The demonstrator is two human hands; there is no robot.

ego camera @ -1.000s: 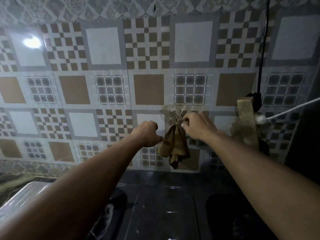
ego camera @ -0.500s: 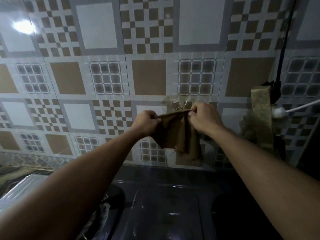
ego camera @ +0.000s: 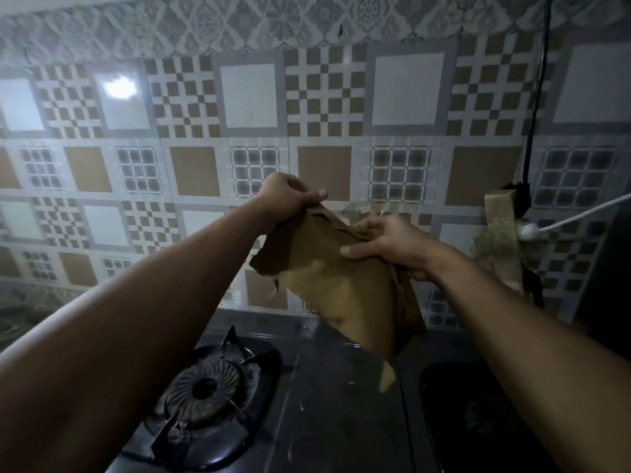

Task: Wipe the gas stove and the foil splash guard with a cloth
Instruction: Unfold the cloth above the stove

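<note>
A brown cloth hangs spread between my two hands above the black gas stove. My left hand pinches its upper left corner. My right hand grips the cloth's upper right part, with the fingers curled over the fabric. The left burner with its pan support shows below my left forearm. The right burner is dark and partly hidden by my right forearm. The patterned foil splash guard covers the wall behind the stove.
A black cable runs down the wall at the right to a taped plug block, with a white cord leading off right. Remnants of tape cling to the wall behind the cloth.
The cloth has come off the wall and is now spread wider and nearer to me. My left hand rose, my right hand dropped, and the view tilted down onto the stove.
</note>
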